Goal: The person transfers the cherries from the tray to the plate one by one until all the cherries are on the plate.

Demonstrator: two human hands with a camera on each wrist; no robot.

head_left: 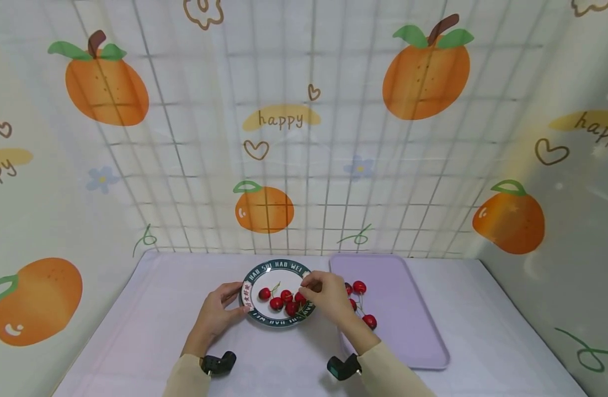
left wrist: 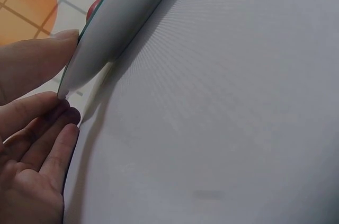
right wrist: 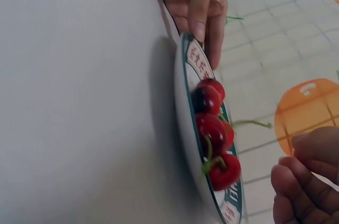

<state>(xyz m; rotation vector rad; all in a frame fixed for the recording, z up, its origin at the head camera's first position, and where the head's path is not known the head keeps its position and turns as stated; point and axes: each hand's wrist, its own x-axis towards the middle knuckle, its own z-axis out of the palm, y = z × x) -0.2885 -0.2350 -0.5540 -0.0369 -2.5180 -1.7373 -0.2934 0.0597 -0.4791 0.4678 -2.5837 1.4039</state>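
A beige sleeve (head_left: pixel 390 370) leads to the right hand (head_left: pixel 330 298) above plated cherries (head_left: pixel 286 296).

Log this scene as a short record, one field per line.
Left hand: grips the green-rimmed round white plate at its left edge
Right hand: over the plate's right edge, holding nothing visible
On plate: glossy round red cherries, some with green stems
Right of plate: flat rectangular light purple tray
On tray: at least four more cherries
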